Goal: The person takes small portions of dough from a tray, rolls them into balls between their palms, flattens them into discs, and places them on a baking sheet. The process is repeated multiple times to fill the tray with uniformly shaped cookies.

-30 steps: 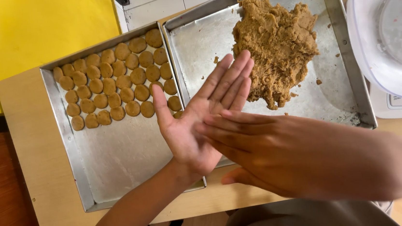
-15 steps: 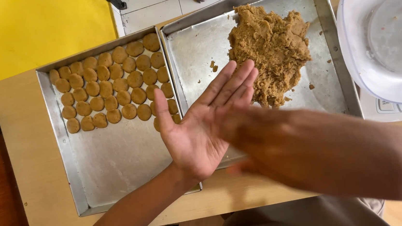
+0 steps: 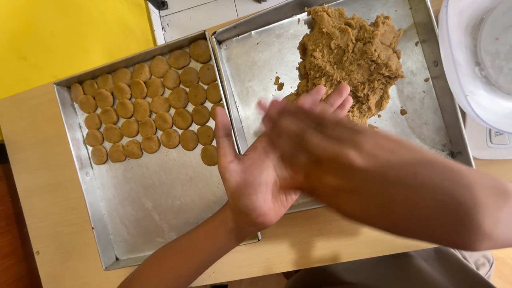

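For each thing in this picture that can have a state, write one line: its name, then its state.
Left tray: partly filled.
Dough discs: flattened, in rows.
Right tray: holds the lump.
Dough lump: unshaped, rough.
White bowl: nearly empty, crumbs inside.
Left hand: open, palm up.
Right hand: flat across the left palm, blurred.

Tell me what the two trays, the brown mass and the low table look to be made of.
Trays: bare metal, likely aluminium; dull grey sheen, scuffs. Brown mass: soft dough, crumbly and matte; the small rounds look the same. Table: pale wood-look board, probably laminate; smooth and even.
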